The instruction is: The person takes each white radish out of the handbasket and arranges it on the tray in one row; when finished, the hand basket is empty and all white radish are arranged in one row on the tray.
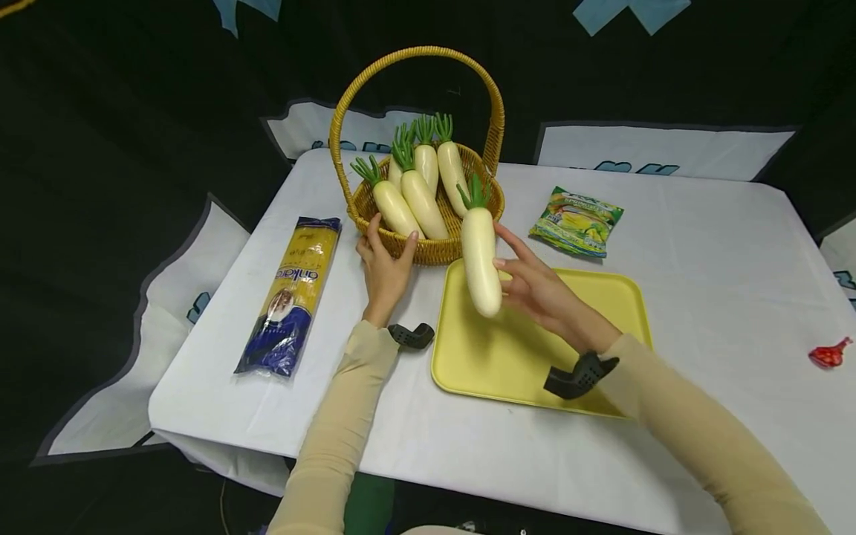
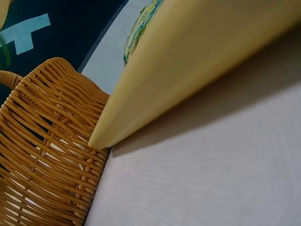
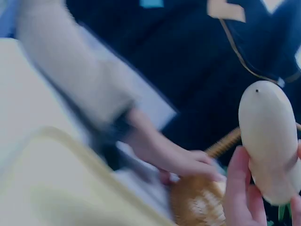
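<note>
My right hand [image 1: 545,293] grips a white radish [image 1: 480,260] with green leaf stubs, held upright above the near edge of the basket and the left part of a yellow tray [image 1: 461,371]. In the right wrist view the pale tip of the radish [image 3: 265,117] faces the camera, between fingers [image 3: 237,188] and thumb. At the front left of a wicker basket [image 1: 438,254] with a tall handle, my left hand [image 1: 386,275] holds the rim with thumb and fingers. Several more white radishes [image 1: 421,200] lean inside the basket, leaves toward the back.
Left of the basket lies a blue and yellow pasta packet [image 1: 287,297]. A green and yellow packet [image 1: 577,221] lies behind the tray. Far right on the white tablecloth [image 1: 729,297] is a small red object [image 1: 829,354]. The tray's corner touches the basket in the left wrist view.
</note>
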A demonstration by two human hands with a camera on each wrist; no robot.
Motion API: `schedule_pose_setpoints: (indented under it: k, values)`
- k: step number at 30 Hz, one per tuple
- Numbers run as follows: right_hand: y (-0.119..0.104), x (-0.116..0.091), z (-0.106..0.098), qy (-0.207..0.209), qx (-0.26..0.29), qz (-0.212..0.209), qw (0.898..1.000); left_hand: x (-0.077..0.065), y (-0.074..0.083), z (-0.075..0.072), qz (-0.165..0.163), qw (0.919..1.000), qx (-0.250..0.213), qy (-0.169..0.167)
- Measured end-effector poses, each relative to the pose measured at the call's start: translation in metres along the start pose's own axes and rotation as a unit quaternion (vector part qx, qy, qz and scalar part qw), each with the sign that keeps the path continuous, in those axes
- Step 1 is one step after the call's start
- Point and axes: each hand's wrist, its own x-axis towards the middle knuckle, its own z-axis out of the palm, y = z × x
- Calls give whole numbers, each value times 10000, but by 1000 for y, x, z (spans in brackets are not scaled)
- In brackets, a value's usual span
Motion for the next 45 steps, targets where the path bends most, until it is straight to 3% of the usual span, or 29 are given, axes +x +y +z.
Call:
schedule_pose_setpoints:
  k: [8, 17, 23, 36, 45]
  values:
    - [47, -35, 10, 514, -1009, 241, 9933, 0, 1, 0, -32, 10000, 49, -1]
    - [81, -22, 13, 1170, -1595, 372, 9795, -1, 1, 1, 64, 9999, 106, 46]
    - [73, -11, 17, 1689, -1979, 407, 9647, -2, 0, 2, 89, 9999, 100, 74]
    - [61, -8, 18, 1454, -2254, 478, 9622, -1, 1, 0, 89, 9999, 104, 83]
    - [29, 6, 25, 1538, -2599, -174, 9532, -1, -2, 0, 70, 9999, 120, 103]
